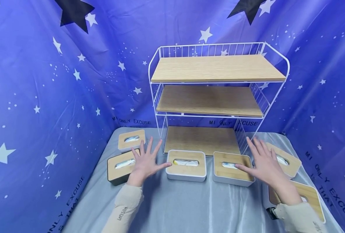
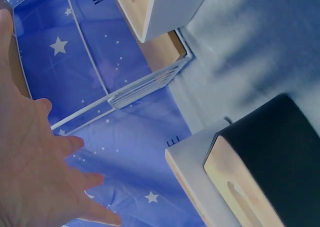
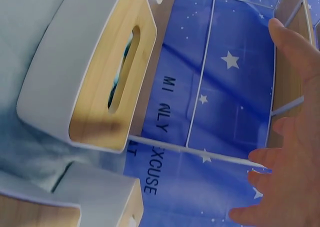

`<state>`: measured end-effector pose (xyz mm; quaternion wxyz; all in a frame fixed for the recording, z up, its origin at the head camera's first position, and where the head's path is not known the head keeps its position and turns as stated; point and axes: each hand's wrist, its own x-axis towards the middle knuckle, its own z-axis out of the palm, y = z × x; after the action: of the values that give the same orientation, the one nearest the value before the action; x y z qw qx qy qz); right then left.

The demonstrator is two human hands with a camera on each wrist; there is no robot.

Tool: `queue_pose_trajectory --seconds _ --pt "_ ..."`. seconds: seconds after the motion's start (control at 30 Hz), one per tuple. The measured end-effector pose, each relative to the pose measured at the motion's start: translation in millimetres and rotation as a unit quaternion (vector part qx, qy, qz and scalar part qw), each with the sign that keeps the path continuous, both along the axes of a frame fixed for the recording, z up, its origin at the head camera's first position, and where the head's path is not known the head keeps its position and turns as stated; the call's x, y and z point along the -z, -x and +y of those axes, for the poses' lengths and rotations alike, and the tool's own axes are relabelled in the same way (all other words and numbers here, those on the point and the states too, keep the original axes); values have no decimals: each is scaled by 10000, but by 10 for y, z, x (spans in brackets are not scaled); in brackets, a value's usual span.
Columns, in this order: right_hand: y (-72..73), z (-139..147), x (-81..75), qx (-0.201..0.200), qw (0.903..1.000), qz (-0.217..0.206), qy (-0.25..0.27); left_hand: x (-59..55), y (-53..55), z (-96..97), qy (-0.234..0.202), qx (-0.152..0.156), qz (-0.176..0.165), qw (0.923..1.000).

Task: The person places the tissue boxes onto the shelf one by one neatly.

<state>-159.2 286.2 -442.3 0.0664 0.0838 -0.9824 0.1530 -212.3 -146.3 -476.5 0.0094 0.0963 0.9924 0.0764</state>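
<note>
Both hands hover with fingers spread, holding nothing. My left hand overlaps a black tissue box with a wooden lid in the head view; a smaller tissue box sits behind that. To its right stands a grey-white tissue box. My right hand overlaps the edge of a grey tissue box. Another tissue box lies beyond its fingers, and a larger one is partly hidden under the right forearm. In the right wrist view, tissue shows through the slot of a wooden lid.
A white wire rack with a top shelf, a middle shelf and a bottom shelf stands at the back. Grey cloth covers the table. Blue star-printed curtains hang close on the left, back and right.
</note>
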Motion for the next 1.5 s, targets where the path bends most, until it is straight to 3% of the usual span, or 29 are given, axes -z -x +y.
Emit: queue_pose_trajectory --seconds 0.57,0.8,1.1,1.3,1.5 --pt "91 -288 164 -271 9992 138 265 145 -52 70 -165 150 208 9995" --pt "106 -446 267 -436 9957 139 810 276 -56 96 -314 213 201 9991" --pt "91 -763 544 -356 9880 157 1494 460 -91 158 -654 235 189 9974" --pt "60 -996 729 -134 9772 -250 2105 574 -99 222 -1065 76 125 9942" --pt "35 -1202 879 -115 9535 -199 3006 653 -94 247 -1612 -52 32 9869"
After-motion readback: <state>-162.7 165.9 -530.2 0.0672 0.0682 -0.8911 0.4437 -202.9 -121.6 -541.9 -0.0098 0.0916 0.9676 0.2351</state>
